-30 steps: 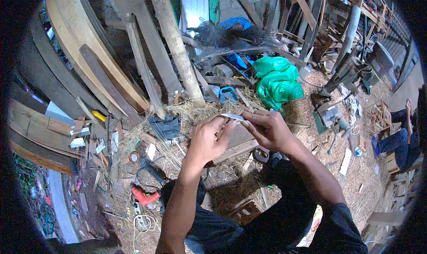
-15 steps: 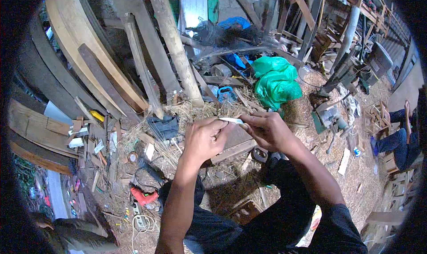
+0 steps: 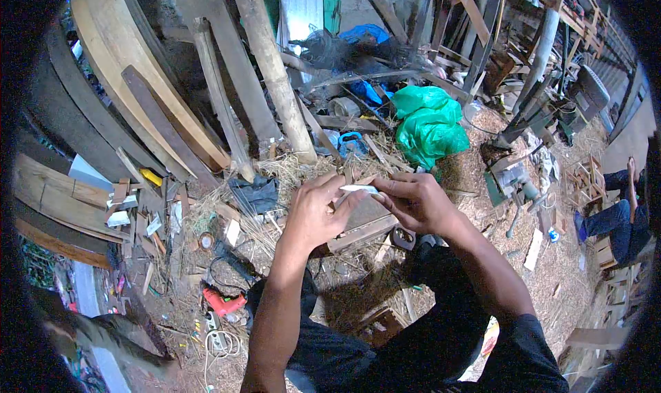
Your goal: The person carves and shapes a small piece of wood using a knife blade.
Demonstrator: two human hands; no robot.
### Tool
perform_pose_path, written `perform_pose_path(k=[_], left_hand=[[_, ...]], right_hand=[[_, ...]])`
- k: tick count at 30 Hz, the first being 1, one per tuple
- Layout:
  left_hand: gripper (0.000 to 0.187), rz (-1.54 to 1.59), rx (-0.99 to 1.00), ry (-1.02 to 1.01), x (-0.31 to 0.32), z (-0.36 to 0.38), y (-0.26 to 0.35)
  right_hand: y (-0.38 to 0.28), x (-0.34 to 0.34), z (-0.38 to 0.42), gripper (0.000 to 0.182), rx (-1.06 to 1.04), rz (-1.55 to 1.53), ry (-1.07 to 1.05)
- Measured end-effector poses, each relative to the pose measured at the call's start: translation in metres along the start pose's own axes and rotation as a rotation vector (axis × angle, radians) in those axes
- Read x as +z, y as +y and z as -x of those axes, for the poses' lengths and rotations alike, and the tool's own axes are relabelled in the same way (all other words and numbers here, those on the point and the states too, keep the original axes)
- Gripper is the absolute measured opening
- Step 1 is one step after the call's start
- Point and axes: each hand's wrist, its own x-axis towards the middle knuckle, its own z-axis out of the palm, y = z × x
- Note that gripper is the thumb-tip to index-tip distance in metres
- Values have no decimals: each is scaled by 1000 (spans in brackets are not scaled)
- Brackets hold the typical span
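The head view is showing a small, thin, white strip (image 3: 359, 188) between the two hands, below and to the left of the landmark, a crumpled green plastic bag (image 3: 430, 126); its material is too small to tell. The left hand (image 3: 318, 208) is pinching the strip's left end between thumb and index finger, its other fingers curling inward. The right hand (image 3: 416, 202) is pinching the right end with thumb and forefinger, its remaining fingers folding beneath. A flat brown wooden board (image 3: 363, 236) is lying under the hands, below and left of the bag. Just left of the bag, a light-blue plastic object (image 3: 352, 145) is resting on the littered ground. Farther down and left of it, a red power tool (image 3: 224, 302) is lying near a coiled white cable (image 3: 224, 345). Right of the bag, a grey metal machine (image 3: 511, 179) is standing on the shavings, and beyond it a person in blue trousers (image 3: 613, 221) is sitting.
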Motion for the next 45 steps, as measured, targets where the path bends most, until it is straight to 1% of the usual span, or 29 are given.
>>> perform_pose_path(k=[1,5,10,13,16,19,22,23,26,27,30,31,33,34,37,39,42,45], left_hand=[[26,0,0,-3,0,0,-1],[26,-28,30,-5,3,3,-13],[22,-50,39,5,-3,3,-2],[17,-116,76,23,-5,3,-3],[13,-193,171,100,3,5,-9],[11,-169,181,138,5,3,-7],[4,-127,131,88,4,3,-4],[7,-67,134,98,5,2,-3],[16,115,135,135,11,-1,-1],[12,102,188,89,11,-2,-6],[12,37,69,-38,5,1,-11],[12,29,38,-68,4,3,-12],[12,9,-19,-121,3,2,-13],[13,17,-3,-114,3,2,-12],[14,33,34,-96,3,2,-7],[15,26,57,-85,4,1,-1],[15,-69,62,-13,7,2,0],[13,-35,58,13,6,3,0]], right_hand=[[1,2,0,26,-37,-19,47],[-1,-2,-2,26,0,-4,-35],[-1,-2,0,27,30,47,-73],[-6,-2,-2,24,18,45,-41],[-5,-1,-3,24,20,-27,19],[-8,-2,-4,22,56,-15,39],[1,-10,-8,21,306,15,98],[8,-7,-9,20,202,-113,272],[12,-9,-5,20,197,-127,211],[5,-12,-5,21,174,-105,139],[-3,-7,-3,23,-18,2,53],[-6,-7,0,24,22,65,8],[-11,-11,0,24,69,70,-55],[-12,-12,-1,25,90,75,-85],[-6,-9,1,26,56,69,-38],[-2,-9,2,27,42,54,-56],[-2,-10,2,27,21,53,-58],[-4,-11,3,27,10,21,-56]])
